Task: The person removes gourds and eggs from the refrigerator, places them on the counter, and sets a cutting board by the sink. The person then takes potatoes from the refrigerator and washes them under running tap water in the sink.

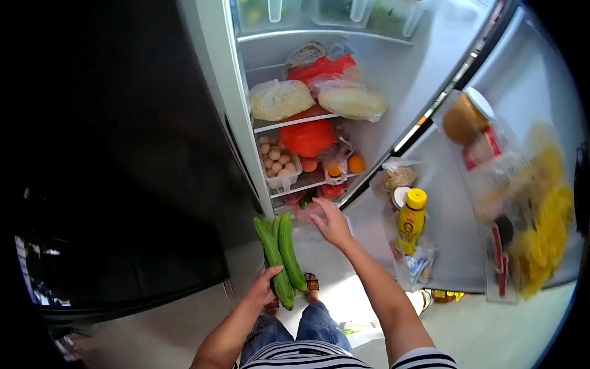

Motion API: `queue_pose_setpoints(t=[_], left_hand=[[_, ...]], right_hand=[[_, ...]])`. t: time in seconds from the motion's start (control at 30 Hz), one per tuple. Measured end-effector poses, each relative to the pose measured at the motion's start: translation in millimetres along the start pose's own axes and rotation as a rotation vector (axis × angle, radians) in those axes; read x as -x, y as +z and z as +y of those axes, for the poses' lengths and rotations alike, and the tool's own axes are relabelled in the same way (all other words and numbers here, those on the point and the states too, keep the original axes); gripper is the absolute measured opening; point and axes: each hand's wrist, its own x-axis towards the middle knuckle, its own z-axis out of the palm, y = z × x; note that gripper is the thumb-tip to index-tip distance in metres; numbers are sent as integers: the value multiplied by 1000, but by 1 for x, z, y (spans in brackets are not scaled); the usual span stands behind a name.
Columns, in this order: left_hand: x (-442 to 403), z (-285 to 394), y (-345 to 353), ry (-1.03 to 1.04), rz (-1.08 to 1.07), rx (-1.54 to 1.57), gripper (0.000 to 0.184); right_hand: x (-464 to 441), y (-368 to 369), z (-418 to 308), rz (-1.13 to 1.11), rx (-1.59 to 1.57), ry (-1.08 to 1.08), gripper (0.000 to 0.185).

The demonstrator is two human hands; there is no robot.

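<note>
My left hand (267, 285) grips several long green luffa gourds (286, 252) in front of the fridge, their far ends pointing toward the shelves. My right hand (332, 222) is at the lowest visible shelf, with bent fingers on a thin clear plastic bag (299, 213). Something dark green shows near that bag, partly hidden. Just above, a white basket of eggs (283, 178) stands on the left of a shelf. Beside it are a red bag (308, 138) and an orange (356, 163).
The fridge door (452, 227) stands wide on the right, its racks holding a yellow bottle (412, 220), a jar (467, 117) and a yellow bag (546, 215). A higher shelf (296, 123) carries bagged vegetables (350, 102). A dark glossy panel (123, 184) fills the left.
</note>
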Motion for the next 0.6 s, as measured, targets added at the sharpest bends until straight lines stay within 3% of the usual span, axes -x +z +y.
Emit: queue_pose_setpoints(t=[0.1, 0.27, 0.37, 0.5, 0.6], left_hand=[[-19, -14, 1, 12, -51, 207, 65], [-39, -21, 13, 146, 86, 257, 68], [-51, -15, 20, 187, 84, 300, 65], [-60, -24, 24, 246, 109, 331, 62], [-66, -32, 20, 249, 116, 387, 65]], right_hand=[[-72, 25, 25, -101, 110, -91, 49], [-154, 76, 56, -329, 353, -188, 40], [-184, 111, 77, -403, 435, -163, 38], [-220, 156, 109, -608, 476, 149, 37], [-242, 161, 97, -774, 744, 36, 52]])
